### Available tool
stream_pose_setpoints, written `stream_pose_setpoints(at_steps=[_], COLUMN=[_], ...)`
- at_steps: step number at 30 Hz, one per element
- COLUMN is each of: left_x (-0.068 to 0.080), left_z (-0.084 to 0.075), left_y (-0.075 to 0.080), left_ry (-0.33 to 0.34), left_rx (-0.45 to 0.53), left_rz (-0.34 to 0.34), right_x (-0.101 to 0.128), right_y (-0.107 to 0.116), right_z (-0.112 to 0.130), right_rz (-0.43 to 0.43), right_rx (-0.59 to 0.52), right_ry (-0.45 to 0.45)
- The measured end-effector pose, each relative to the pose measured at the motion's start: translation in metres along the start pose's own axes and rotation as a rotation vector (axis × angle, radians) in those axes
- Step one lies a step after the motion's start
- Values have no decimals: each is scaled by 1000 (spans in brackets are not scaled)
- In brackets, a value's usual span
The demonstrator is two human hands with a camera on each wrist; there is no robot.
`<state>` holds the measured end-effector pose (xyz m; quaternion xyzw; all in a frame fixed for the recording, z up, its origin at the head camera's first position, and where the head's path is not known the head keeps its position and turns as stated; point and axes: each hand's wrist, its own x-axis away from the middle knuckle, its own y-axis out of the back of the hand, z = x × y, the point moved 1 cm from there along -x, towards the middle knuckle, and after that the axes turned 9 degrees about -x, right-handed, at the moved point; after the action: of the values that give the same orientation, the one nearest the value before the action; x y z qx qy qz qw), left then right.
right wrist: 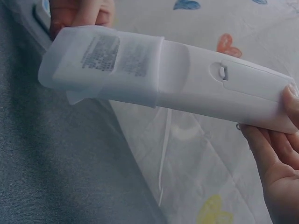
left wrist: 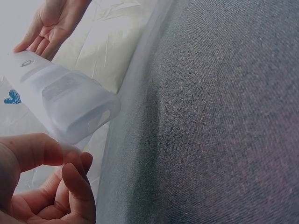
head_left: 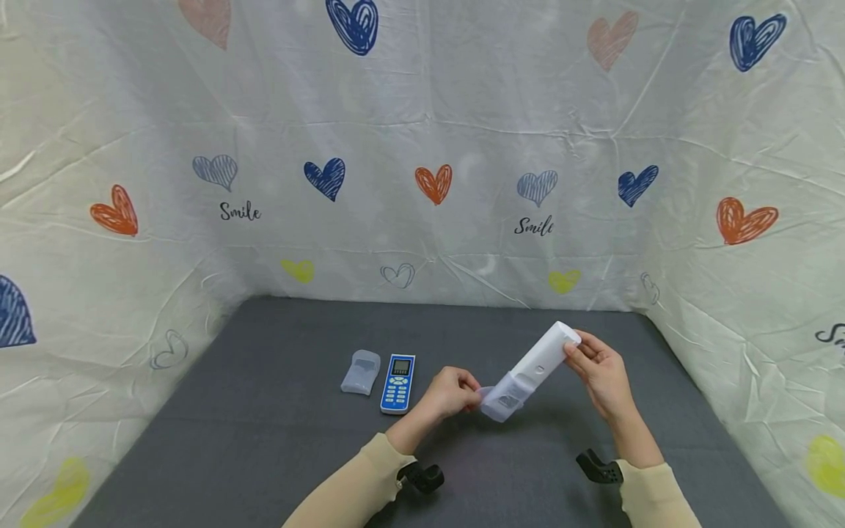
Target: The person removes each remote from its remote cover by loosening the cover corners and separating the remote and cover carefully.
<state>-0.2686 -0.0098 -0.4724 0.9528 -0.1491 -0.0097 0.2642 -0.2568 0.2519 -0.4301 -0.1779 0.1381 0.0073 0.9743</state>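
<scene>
Writing that can be read is scarce: the word "Smile" in script on the heart-printed cloth (head_left: 422, 147) that walls the work area, twice in the head view, and a block of grey printed text on the back of the white remote (right wrist: 219, 86), seen in the right wrist view but too blurred to make out. That remote is held in the air above the grey table (head_left: 264, 440), tilted, its back turned up, with a translucent silicone sleeve (right wrist: 100, 63) covering its lower end. The left hand (head_left: 449, 392) pinches the edge of the sleeve between thumb and fingers, while the right hand (head_left: 604, 374) grips the bare upper end of the remote, fingers curled around it. The right wrist view alone shows the small battery-cover catch on the remote's back and where the sleeve's rim stops about halfway along the body. The left wrist view shows what the others hide: the closed bottom end of the sleeve seen end on, with the left thumb (left wrist: 28, 149) just beside a thin flap of it. Only the head view takes in the rest of the table: a second remote with blue buttons and a small screen (head_left: 398, 383) lying face up, and just to its left a second clear sleeve (head_left: 361, 372), empty, both well apart from the hands.
</scene>
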Motion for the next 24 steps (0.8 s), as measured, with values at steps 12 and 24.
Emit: stream_pose_setpoints(at_steps=[12,24], left_x=[0,3], left_z=[2,4], left_y=[-2,-1], left_ry=[3,19], left_rx=[1,4], left_rz=[0,-1], right_x=[0,-1], right_y=[1,2], right_z=[1,-1], right_rz=[-11,-14], right_rx=[2,7], right_ry=[-6,-11])
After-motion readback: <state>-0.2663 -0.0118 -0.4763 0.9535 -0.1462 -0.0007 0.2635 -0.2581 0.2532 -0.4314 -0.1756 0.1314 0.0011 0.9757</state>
